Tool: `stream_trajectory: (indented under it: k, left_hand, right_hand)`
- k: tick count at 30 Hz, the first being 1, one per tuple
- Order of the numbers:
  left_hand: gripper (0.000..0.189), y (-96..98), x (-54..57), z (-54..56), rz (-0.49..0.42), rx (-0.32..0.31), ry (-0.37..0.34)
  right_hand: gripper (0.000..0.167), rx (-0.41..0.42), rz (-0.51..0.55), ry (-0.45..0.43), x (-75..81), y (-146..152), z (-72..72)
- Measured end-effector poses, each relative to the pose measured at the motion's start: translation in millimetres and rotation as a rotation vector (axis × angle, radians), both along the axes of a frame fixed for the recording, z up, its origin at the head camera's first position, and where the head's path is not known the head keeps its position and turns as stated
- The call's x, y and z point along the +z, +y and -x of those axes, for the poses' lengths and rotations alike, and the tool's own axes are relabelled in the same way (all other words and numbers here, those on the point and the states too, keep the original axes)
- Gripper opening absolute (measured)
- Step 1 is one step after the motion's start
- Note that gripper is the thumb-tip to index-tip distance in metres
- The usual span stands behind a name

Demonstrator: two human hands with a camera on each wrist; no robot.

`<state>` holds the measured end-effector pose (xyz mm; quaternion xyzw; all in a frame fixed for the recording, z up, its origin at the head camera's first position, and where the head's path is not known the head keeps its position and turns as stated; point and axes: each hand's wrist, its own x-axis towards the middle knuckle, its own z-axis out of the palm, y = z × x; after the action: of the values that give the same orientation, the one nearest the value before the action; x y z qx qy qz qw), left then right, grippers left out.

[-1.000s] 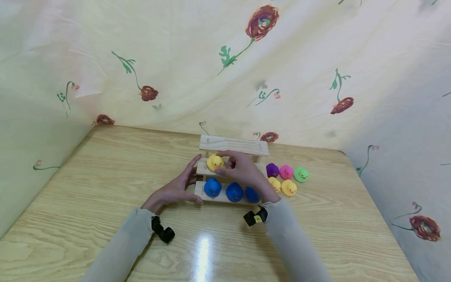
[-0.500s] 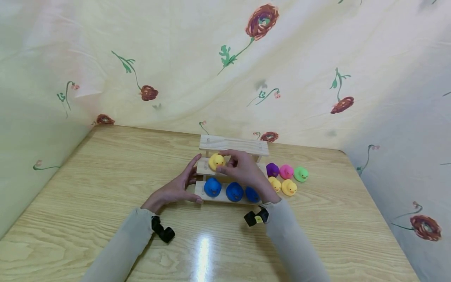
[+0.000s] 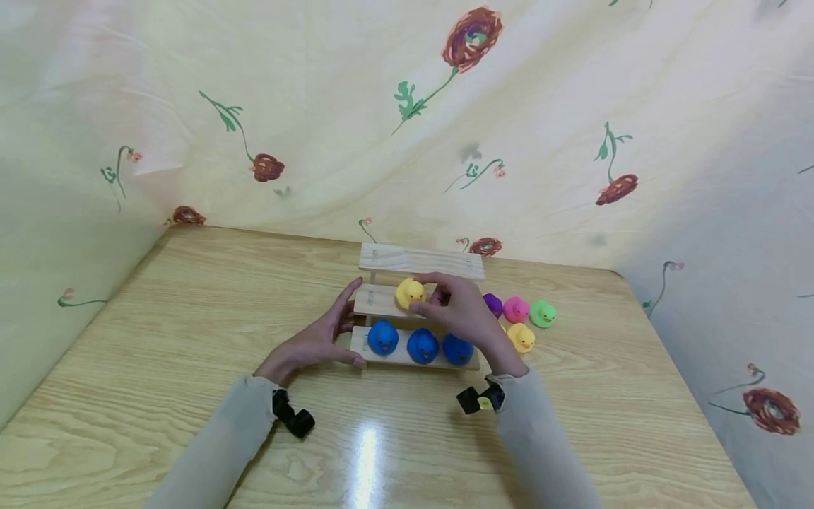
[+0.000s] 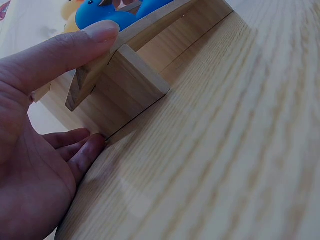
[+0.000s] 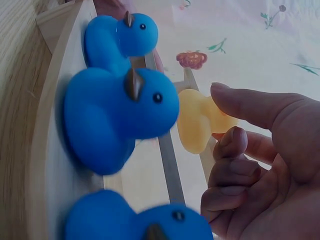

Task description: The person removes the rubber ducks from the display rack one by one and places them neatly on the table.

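A small three-step wooden display stand point(image 3: 421, 263) stands on the table. My right hand point(image 3: 463, 311) pinches a yellow rubber duck point(image 3: 410, 293) between thumb and fingers at the middle step, left of its centre. In the right wrist view the yellow duck point(image 5: 195, 120) is upright, with my thumb point(image 5: 250, 104) across its head. Three blue rubber ducks point(image 3: 422, 346) sit in a row on the bottom step. My left hand point(image 3: 318, 339) holds the stand's left end; in the left wrist view the thumb point(image 4: 65, 52) lies on the bottom step's end and the other fingers bend against its side.
Right of the stand, on the table point(image 3: 604, 396), are a purple duck point(image 3: 492, 305), a pink duck point(image 3: 516, 309), a green duck point(image 3: 543, 314) and a yellow duck point(image 3: 521, 338); my right hand partly covers another yellow one. Flower-printed cloth point(image 3: 356, 106) hangs behind and at both sides.
My right hand has moved right along the middle step with the yellow duck, uncovering more of the rightmost blue duck. The left hand has stayed in place.
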<state>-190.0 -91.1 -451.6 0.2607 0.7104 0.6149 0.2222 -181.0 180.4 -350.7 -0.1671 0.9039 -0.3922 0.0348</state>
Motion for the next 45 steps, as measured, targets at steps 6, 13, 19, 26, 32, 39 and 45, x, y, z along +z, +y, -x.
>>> stream_trajectory:
  k: [6,13,19,26,32,39,45]
  left_hand:
    - [0.131,-0.7,-1.1,-0.3,-0.001,0.002,0.014]
    - [0.130,-0.5,-4.1,1.3,-0.010,-0.005,0.024]
    - [0.130,-0.4,-3.4,0.9,-0.016,-0.004,0.018]
    - [0.130,-0.2,-3.2,0.9,-0.011,-0.007,0.014]
    - [0.130,-0.3,-3.0,1.1,-0.001,0.001,0.006]
    - [0.129,-0.2,-3.9,1.0,-0.007,-0.002,0.006]
    - [0.130,0.2,-3.5,1.4,-0.010,-0.006,0.012]
  right_hand:
    - [0.046,-0.025,0.011,-0.008,-1.3,13,-2.7]
    - [0.047,-0.041,0.015,0.004,-3.7,28,-5.0]
    - [0.048,-0.057,0.016,0.022,-2.7,39,-9.7]
    - [0.046,-0.082,0.021,0.031,-4.5,53,-15.3]
    - [0.045,-0.106,0.008,0.051,-4.1,64,-19.9]
    - [0.043,-0.128,-0.001,0.058,-0.7,79,-24.7]
    - [0.042,-0.161,-0.028,0.082,2.3,94,-30.6]
